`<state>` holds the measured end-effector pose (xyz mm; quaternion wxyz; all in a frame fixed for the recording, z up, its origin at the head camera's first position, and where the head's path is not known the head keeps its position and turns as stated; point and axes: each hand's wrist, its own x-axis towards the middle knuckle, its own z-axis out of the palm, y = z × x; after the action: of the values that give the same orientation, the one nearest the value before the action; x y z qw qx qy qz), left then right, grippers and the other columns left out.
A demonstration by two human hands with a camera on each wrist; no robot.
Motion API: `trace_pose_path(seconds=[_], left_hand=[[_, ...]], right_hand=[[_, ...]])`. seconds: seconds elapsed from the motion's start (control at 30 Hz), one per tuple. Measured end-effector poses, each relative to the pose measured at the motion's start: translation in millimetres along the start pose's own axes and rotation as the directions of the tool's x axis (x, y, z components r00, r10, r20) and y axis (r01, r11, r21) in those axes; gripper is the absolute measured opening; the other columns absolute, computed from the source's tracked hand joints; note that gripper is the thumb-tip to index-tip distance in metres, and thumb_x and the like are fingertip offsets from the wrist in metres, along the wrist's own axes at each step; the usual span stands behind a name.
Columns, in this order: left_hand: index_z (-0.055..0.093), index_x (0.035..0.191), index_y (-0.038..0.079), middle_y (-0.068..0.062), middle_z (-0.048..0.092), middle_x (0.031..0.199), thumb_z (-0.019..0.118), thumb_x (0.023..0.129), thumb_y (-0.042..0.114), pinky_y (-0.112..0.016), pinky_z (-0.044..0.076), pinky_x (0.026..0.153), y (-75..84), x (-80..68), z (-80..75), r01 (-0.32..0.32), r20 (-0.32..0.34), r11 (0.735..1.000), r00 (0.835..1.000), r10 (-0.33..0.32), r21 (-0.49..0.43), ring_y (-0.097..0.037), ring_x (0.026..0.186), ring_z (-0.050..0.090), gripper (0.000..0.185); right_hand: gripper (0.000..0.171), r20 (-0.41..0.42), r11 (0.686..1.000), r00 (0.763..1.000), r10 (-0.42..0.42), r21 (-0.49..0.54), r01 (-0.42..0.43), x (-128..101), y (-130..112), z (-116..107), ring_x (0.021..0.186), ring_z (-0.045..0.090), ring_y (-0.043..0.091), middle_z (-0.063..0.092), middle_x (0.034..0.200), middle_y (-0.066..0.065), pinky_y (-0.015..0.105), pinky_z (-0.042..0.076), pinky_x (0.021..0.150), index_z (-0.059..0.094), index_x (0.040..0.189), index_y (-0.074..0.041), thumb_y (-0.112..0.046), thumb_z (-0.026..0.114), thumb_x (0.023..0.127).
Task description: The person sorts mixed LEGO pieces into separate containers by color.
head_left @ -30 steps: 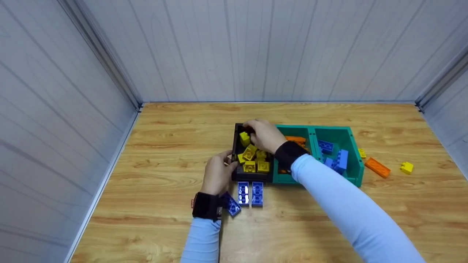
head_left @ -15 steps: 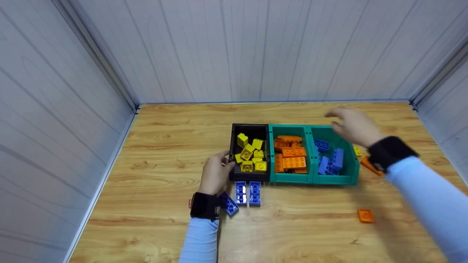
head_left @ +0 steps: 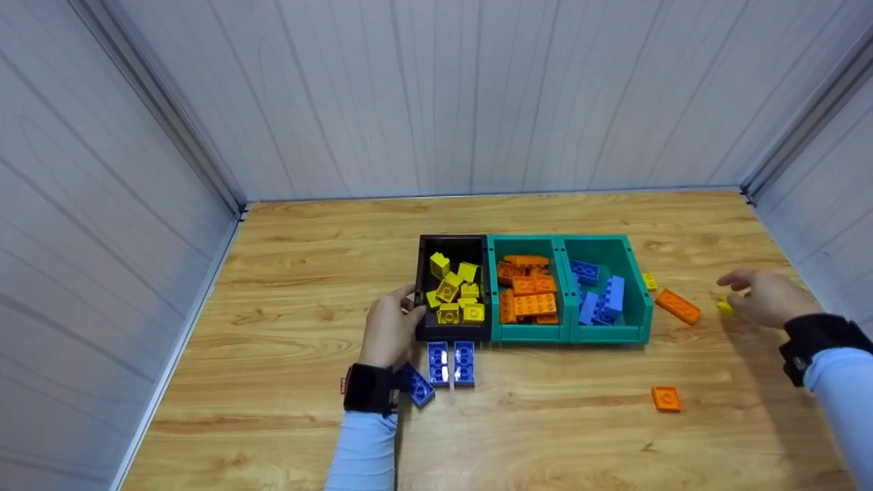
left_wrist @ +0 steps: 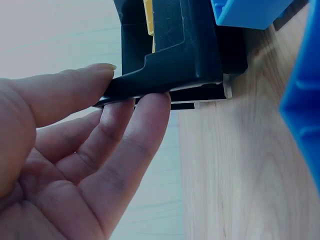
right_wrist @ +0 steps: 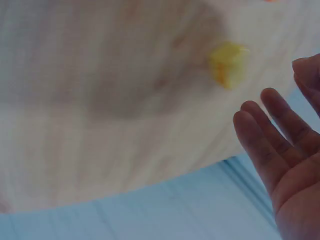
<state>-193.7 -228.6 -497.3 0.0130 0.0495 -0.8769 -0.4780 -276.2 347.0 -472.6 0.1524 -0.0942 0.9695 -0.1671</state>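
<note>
From the head camera, my left hand (head_left: 389, 331) rests against the near left corner of the black plastic bin (head_left: 425, 328), thumb on its rim and fingers along its outer wall; the bin holds a heap of yellow toy bricks (head_left: 453, 292). It sits on the light wooden table (head_left: 273, 382), touching the left one of two joined teal plastic bins (head_left: 603, 333): the middle compartment holds orange bricks (head_left: 526, 295), the right one blue bricks (head_left: 600, 296). Just in front of the black bin lie three blue bricks (head_left: 447, 363), one of them tilted beside my wrist strap. My right hand (head_left: 767, 297) is out at the right side of the table, well apart from the bins, fingers relaxed and spread, holding nothing; a small yellow brick (head_left: 724, 306) lies just beside my fingertips. Between that hand and the teal bins lie a long orange brick (head_left: 677, 306) and another small yellow piece (head_left: 649, 281) against the bin wall. A flat square orange brick (head_left: 666, 399) lies nearer to me.

From the left wrist, my thumb (left_wrist: 65, 92) lies over the black bin's (left_wrist: 170, 50) edge and my fingers (left_wrist: 140, 130) sit under it, pinching that edge.

From the right wrist, the view is blurred: my right hand (right_wrist: 285, 150) is open with fingers straight, and the small yellow brick (right_wrist: 227, 62) lies on the table, apart from them.
</note>
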Motion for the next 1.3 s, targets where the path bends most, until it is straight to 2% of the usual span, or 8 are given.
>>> trace_pose_path(seconds=[0.1, 0.2, 0.33, 0.53, 0.7, 0.87, 1.1, 1.3], left_hand=[[0.059, 0.134, 0.000, -0.004, 0.064, 0.084, 0.068, 0.093, 0.007, -0.026, 0.045, 0.053, -0.6, -0.3, -0.6, -0.005, -0.002, 1.000, 1.000, 0.005, 0.011, -0.013, 0.061, 0.056, 0.043], [0.059, 0.134, -0.001, -0.004, 0.064, 0.083, 0.068, 0.093, 0.007, -0.027, 0.045, 0.056, -0.5, -0.4, -0.7, -0.021, -0.005, 0.999, 1.000, 0.021, 0.027, -0.013, 0.063, 0.056, 0.043], [0.058, 0.135, -0.002, -0.004, 0.064, 0.084, 0.068, 0.093, 0.007, -0.028, 0.046, 0.058, 0.0, -0.1, -0.6, -0.024, -0.002, 0.999, 1.000, 0.024, 0.029, -0.014, 0.064, 0.057, 0.043], [0.057, 0.136, -0.002, -0.005, 0.064, 0.086, 0.067, 0.094, 0.007, -0.028, 0.046, 0.055, 0.9, -0.2, -0.9, -0.015, 0.009, 1.000, 1.000, 0.015, 0.018, -0.015, 0.064, 0.057, 0.044], [0.056, 0.136, -0.002, -0.005, 0.064, 0.087, 0.067, 0.094, 0.007, -0.028, 0.048, 0.055, 1.2, -0.3, -1.2, -0.015, 0.014, 1.000, 1.000, 0.015, 0.020, -0.014, 0.064, 0.057, 0.044], [0.057, 0.135, -0.003, -0.005, 0.064, 0.085, 0.067, 0.094, 0.005, -0.028, 0.047, 0.056, 0.3, -1.0, -1.7, -0.030, 0.000, 0.999, 1.000, 0.030, 0.031, -0.014, 0.063, 0.057, 0.043], [0.056, 0.135, -0.004, -0.005, 0.065, 0.085, 0.067, 0.094, 0.005, -0.027, 0.046, 0.055, 1.2, -1.9, -2.0, -0.032, 0.000, 0.999, 0.999, 0.032, 0.029, -0.014, 0.062, 0.057, 0.044], [0.056, 0.135, -0.004, -0.005, 0.065, 0.083, 0.067, 0.094, 0.005, -0.028, 0.046, 0.056, 1.5, -0.9, -0.5, -0.046, 0.000, 0.999, 0.999, 0.046, 0.030, -0.013, 0.062, 0.057, 0.044]], right_hand=[[0.045, -0.003, 1.000, 1.000, 0.015, 0.022, -0.014, -2, 14, 14, 0.088, 0.059, 0.049, 0.046, 0.124, 0.045, 0.048, 0.053, 0.065, 0.047, 0.134, 0.008, -0.008, 0.058, 0.093], [0.045, -0.029, 1.000, 1.000, -0.007, 0.020, 0.007, -3, 22, 25, 0.099, 0.056, 0.054, 0.051, 0.120, 0.043, 0.056, 0.052, 0.075, 0.049, 0.132, 0.009, -0.007, 0.062, 0.092], [0.035, -0.071, 0.999, 0.997, -0.033, -0.011, 0.032, -5, 24, 33, 0.089, 0.061, 0.045, 0.059, 0.107, 0.037, 0.055, 0.052, 0.071, 0.058, 0.123, 0.008, -0.004, 0.063, 0.091], [0.028, -0.066, 1.000, 0.998, -0.017, -0.002, 0.017, -8, 20, 32, 0.078, 0.061, 0.031, 0.064, 0.092, 0.020, 0.044, 0.052, 0.064, 0.062, 0.116, 0.008, -0.003, 0.065, 0.090], [0.032, -0.077, 1.000, 0.997, -0.016, 0.002, 0.016, -8, 6, 21, 0.082, 0.061, 0.036, 0.064, 0.097, 0.028, 0.044, 0.053, 0.063, 0.059, 0.120, 0.010, -0.005, 0.063, 0.092], [0.031, -0.206, 0.995, 0.974, -0.090, -0.051, 0.081, 0, -28, 4, 0.082, 0.061, 0.040, 0.062, 0.100, 0.032, 0.049, 0.052, 0.063, 0.061, 0.119, 0.010, -0.004, 0.064, 0.092], [0.029, -0.334, 0.983, 0.925, -0.181, -0.072, 0.167, 10, -103, -14, 0.091, 0.060, 0.045, 0.058, 0.113, 0.031, 0.057, 0.052, 0.072, 0.063, 0.120, 0.004, -0.004, 0.065, 0.093], [0.026, -0.365, 0.921, 0.847, -0.386, -0.098, 0.377, 22, -179, -8, 0.093, 0.062, 0.038, 0.061, 0.112, 0.020, 0.053, 0.054, 0.077, 0.067, 0.115, -0.001, -0.002, 0.071, 0.089]])
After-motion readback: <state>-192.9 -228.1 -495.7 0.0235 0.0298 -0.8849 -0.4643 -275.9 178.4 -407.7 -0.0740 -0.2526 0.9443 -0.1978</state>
